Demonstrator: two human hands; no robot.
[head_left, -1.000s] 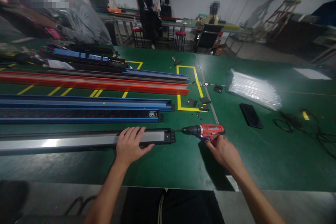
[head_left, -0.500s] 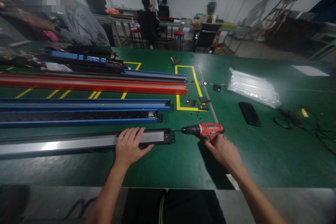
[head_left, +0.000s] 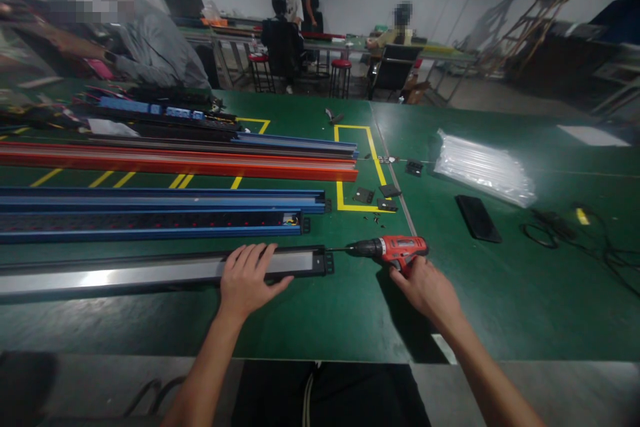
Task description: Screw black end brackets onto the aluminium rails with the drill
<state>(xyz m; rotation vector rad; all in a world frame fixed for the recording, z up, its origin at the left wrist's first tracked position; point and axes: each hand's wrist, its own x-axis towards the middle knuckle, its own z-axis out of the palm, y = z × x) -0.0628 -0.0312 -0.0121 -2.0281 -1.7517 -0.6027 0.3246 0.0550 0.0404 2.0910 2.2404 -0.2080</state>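
Note:
My left hand [head_left: 249, 282] grips a long black rail [head_left: 165, 269] with a silvery inner strip, fingers over its far edge and thumb along the near side. A black end cap [head_left: 329, 261] closes the rail's right end. My right hand [head_left: 429, 285] is wrapped around the handle of a red and black cordless drill [head_left: 400, 250]. The drill lies level, pointing left, and its long thin bit [head_left: 339, 249] reaches the end cap. Whether the tip is in a screw is too small to tell.
Blue rails [head_left: 165, 227] and an orange rail [head_left: 200, 167] lie beyond. Several black caps [head_left: 387, 205] and small screws [head_left: 376, 219] sit past the drill. To the right are a black phone-like slab [head_left: 477, 218], a plastic-wrapped bundle [head_left: 483, 167] and cables [head_left: 555, 230]. Co-workers sit and stand behind.
Both hands, the drill and the black rail look the same as before. In the background, a standing person in dark clothes has come into sight.

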